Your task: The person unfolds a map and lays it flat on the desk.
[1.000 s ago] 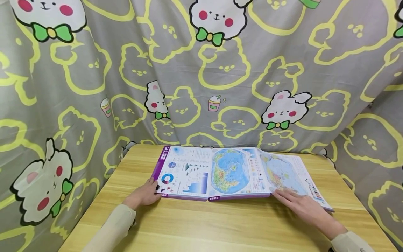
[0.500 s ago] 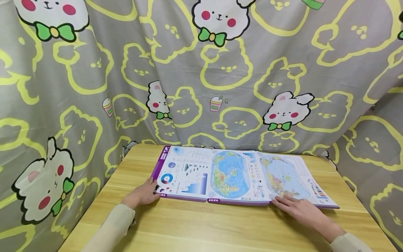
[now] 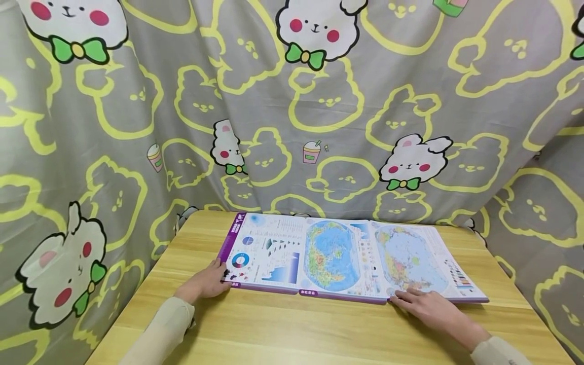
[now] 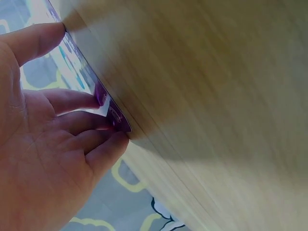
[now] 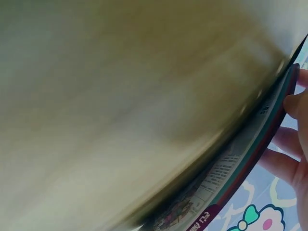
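A fold-out world map (image 3: 335, 253) lies spread along the back of the wooden table in three panels. It has purple trim, charts on the left panel and world maps on the other two. My left hand (image 3: 207, 281) holds the map's near left corner, with the thumb at the front edge and the fingers round the purple side. At the fold between middle and right panels, my right hand (image 3: 429, 309) grips the front edge. In the right wrist view the thumb (image 5: 292, 105) is at this edge, which stands slightly off the table with its printed underside showing.
The table (image 3: 292, 334) extends in front of the map. A grey curtain (image 3: 274, 111) with yellow outlines and white rabbits hangs close behind and along both sides.
The right panel has come down flatter, and its bent fold has straightened. My right hand has shifted slightly down and left. My left hand stays at its corner.
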Action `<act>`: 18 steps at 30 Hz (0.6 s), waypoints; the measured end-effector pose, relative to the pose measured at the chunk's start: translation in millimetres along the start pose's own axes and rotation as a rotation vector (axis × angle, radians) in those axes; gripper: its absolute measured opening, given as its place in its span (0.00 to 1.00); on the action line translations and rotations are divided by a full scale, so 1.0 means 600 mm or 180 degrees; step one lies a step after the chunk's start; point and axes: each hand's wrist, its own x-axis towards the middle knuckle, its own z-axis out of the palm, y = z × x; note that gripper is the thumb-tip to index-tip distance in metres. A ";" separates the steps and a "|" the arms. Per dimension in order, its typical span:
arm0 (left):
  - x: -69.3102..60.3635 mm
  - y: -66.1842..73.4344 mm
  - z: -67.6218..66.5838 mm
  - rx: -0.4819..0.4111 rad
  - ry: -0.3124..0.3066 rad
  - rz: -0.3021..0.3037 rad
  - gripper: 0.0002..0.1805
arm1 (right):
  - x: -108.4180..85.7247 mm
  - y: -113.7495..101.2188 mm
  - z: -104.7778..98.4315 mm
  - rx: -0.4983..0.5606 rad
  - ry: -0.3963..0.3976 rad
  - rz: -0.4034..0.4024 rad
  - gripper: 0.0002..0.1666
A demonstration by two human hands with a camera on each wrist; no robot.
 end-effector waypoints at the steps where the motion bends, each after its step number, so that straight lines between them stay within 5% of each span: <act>1: 0.001 0.000 0.000 -0.0001 0.0001 0.0001 0.39 | 0.001 0.000 0.000 0.0011 -0.0033 -0.0007 0.20; 8: -0.001 -0.001 0.001 -0.0004 -0.0016 -0.0012 0.39 | 0.004 0.002 0.001 0.0035 -0.0104 -0.0062 0.18; 13: -0.004 0.001 0.001 -0.0024 -0.0030 -0.0018 0.39 | 0.001 0.004 0.005 0.0045 -0.0074 -0.0057 0.37; 18: -0.004 0.003 -0.001 0.0009 -0.0008 -0.0027 0.39 | 0.000 0.008 0.007 0.0080 -0.0057 0.0015 0.22</act>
